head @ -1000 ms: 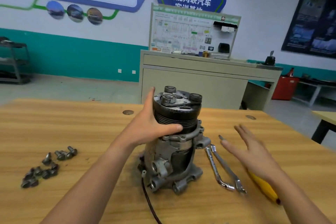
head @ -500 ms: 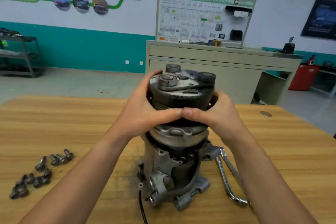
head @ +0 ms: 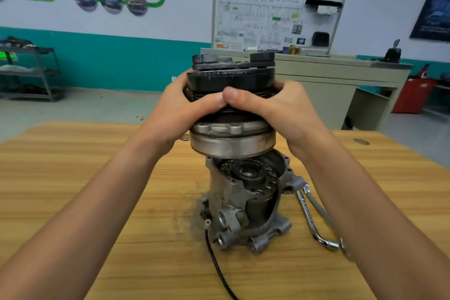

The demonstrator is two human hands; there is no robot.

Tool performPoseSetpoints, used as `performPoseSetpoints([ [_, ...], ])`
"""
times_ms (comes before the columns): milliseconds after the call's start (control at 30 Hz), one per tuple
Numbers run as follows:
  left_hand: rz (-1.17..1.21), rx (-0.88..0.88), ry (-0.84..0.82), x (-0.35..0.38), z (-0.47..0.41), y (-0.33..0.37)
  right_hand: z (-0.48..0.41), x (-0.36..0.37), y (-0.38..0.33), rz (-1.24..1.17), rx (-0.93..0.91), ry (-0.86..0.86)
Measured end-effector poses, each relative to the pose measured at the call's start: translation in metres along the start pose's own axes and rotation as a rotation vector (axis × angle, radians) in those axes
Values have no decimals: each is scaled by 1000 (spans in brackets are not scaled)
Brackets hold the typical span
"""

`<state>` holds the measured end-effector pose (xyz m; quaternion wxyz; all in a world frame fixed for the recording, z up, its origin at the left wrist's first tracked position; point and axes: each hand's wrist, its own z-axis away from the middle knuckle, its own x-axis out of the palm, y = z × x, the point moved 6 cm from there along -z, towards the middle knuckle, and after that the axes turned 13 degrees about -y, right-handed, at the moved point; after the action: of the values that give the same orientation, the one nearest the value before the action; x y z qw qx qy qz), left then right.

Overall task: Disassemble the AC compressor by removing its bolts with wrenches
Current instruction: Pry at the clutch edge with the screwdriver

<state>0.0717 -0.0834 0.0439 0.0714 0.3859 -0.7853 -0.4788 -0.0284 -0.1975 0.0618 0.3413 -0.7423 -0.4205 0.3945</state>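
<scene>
The compressor's upper section (head: 232, 140), a black pulley on a silver round cover, hangs clear above the grey compressor housing (head: 246, 204). My left hand (head: 185, 114) grips its left side and my right hand (head: 275, 109) grips its right side, with the thumbs meeting at the front. The housing stands upright on the wooden table (head: 73, 178), open at the top with a bearing and a splined hub showing inside. Two L-shaped wrenches (head: 314, 217) lie on the table just right of the housing.
A black cable (head: 219, 268) trails from the housing toward the table's front edge. Dark grime marks the wood left of the housing. Behind the table stand a beige cabinet (head: 316, 85) with a display board, a metal shelf (head: 31, 73) at left and a red bin (head: 411, 95) at right.
My right hand came in from the right and took hold of the pulley. Both hands lifted the upper section off the housing, exposing its inside. The view shifted, so the loose bolts left the frame.
</scene>
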Motion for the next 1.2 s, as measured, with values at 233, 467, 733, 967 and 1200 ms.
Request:
performPoseSetpoints([
  [233,-46,-55,3,-61,74,4,13,81,-9,57,103,-128],
  [467,-6,-321,11,-82,154,-39,52,162,43,-112,387,-226],
  [733,25,-467,-115,-74,165,-80,64,175,84,-95,539,-300],
  [967,-36,-581,-171,-70,152,-92,51,165,85,153,525,-310],
  [1200,-171,-441,-11,-76,114,-95,24,175,63,525,338,-382],
])
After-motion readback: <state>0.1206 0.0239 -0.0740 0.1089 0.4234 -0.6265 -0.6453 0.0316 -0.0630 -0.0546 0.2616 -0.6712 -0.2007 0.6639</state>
